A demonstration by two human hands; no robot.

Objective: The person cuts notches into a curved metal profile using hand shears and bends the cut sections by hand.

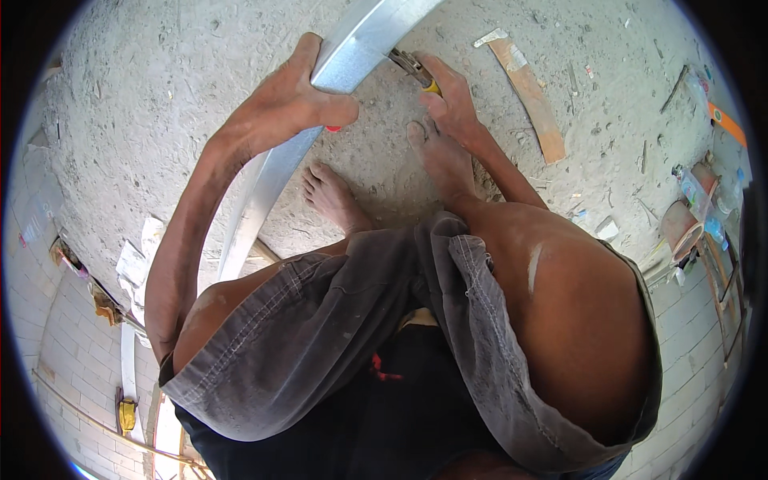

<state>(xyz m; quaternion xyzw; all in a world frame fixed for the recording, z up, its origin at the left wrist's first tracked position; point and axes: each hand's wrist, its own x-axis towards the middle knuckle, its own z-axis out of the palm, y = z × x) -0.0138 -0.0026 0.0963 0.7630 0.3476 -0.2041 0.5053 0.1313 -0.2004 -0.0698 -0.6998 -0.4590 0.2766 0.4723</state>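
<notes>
A long, shiny metal channel (360, 46) runs slantwise from the top edge down past my left knee. My left hand (292, 104) is closed around it, with the thumb across its near face. A small bit of something red (333, 129) shows just under that thumb; I cannot make out what it is. My right hand (454, 100) is wrapped around yellow-handled tin snips (414, 69). Their jaws point up and left and reach the right edge of the channel; whether they bite into the metal is hidden. Both bare feet (332, 196) are on the floor below my hands.
Dusty, rough ground (200, 72) carries small debris. A brown board strip (528, 100) lies right of my right hand. At the far right are an orange level-like bar (726, 124), plastic bottles (694, 192) and a round container (680, 228). White scraps (134, 268) lie at left.
</notes>
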